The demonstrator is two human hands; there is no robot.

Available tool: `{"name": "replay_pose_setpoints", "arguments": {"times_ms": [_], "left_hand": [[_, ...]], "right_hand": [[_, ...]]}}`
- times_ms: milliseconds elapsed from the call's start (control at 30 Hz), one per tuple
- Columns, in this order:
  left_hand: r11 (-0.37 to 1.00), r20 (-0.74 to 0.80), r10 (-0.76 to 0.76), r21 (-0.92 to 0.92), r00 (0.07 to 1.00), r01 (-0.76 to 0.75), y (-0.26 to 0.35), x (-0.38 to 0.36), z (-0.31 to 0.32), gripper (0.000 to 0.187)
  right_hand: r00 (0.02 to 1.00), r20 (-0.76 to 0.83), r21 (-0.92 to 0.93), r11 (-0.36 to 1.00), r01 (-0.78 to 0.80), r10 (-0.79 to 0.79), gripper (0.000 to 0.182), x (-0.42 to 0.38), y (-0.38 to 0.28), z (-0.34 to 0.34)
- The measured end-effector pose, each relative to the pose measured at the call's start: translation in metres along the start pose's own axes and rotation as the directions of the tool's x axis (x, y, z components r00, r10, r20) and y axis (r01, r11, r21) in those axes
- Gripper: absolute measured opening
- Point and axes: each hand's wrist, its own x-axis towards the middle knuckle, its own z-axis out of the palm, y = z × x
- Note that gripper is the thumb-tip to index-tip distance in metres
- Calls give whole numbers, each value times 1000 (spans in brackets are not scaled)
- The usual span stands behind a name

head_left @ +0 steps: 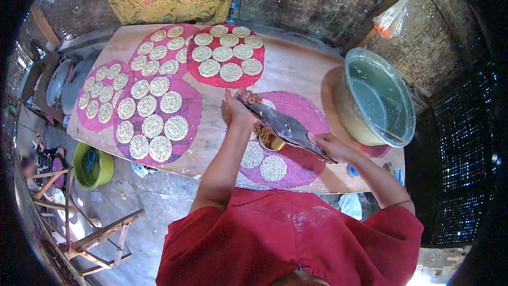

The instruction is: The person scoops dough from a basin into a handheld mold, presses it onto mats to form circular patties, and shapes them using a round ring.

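My left hand (pixel 239 107) grips the upper left end of a dark, worn flat board (pixel 286 127), its fingertips curled over the edge. At the lower right end of the same board, my right hand (pixel 329 147) is closed round it. The board is held tilted over a round purple mat (pixel 312 108) and hides part of it. Pale speckled discs lie on that mat, one whole disc (pixel 273 166) near its front edge. Beneath the board a gold-coloured round container (pixel 276 143) partly shows, with a brown fibrous clump (pixel 261 132) beside it.
More discs lie on a red mat (pixel 227 80) and on purple mats (pixel 182 116) across the wooden table (pixel 296 53). A large basin (pixel 344 111) stands at the right. On the floor at left are a green tub (pixel 100 173) and a wooden frame (pixel 106 231); a person sits beyond.
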Motion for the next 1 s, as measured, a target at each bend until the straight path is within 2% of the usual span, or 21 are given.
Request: {"name": "replay_pose_setpoints", "arguments": {"times_ms": [33,100,167,233,333,367,433,567,633,667,733,767,800,833,867,900,933,967,1000], "left_hand": [[999,-39,16,52,999,-14,5,-1,2,43],[998,-42,17,62,999,-14,13,4,8,45],[998,47,18,59,999,-21,18,10,15,46],[997,42,32,66,999,-34,14,14,16,47],[998,94,28,48,995,-33,6,18,14,47],[998,97,27,47,995,-31,5,16,13,47],[998,-6,21,64,1000,-21,2,12,14,47],[991,27,24,130,999,-27,12,7,24,47],[979,189,41,191,981,-77,24,8,36,47],[985,167,34,163,985,-61,32,-4,54,48],[970,300,101,180,949,-160,54,-24,80,52],[954,401,138,190,906,-230,70,-39,93,53],[935,499,168,192,850,-297,87,-57,105,53],[923,640,143,189,754,-336,104,-76,113,53],[911,763,112,177,637,-372,121,-99,119,53],[902,793,96,186,601,-389,135,-125,126,55],[879,796,98,213,598,-427,143,-153,133,58],[852,797,103,238,595,-466,149,-178,137,61],[837,827,32,285,562,-466,158,-198,137,62]], "right_hand": [[1000,3,3,1000,-2,2,57,4,2,7],[995,-55,103,991,90,-85,55,14,7,19],[996,-60,75,995,69,-65,56,14,-3,18],[972,-158,-40,984,172,-176,57,15,-6,14],[967,-183,-68,983,170,-179,59,10,-5,7],[966,-186,-69,983,170,-180,59,10,-1,7],[957,-223,-133,978,158,-185,61,16,13,11],[931,-272,-98,970,224,-242,60,30,27,33],[908,-280,-157,948,276,-311,58,39,29,37],[907,-281,-154,948,280,-314,58,33,17,33],[971,-81,113,966,232,-224,39,20,-9,18],[971,-85,123,964,234,-225,39,30,-4,17],[925,-120,260,888,379,-360,35,49,9,18],[858,-176,381,770,512,-483,35,64,19,19],[875,-171,178,859,480,-453,49,71,22,29],[872,-179,181,856,484,-455,49,78,26,40],[753,-236,-131,788,602,-614,58,83,30,52],[609,-226,-434,638,636,-760,68,86,31,62],[672,-206,-497,667,554,-712,81,77,23,68]]}}
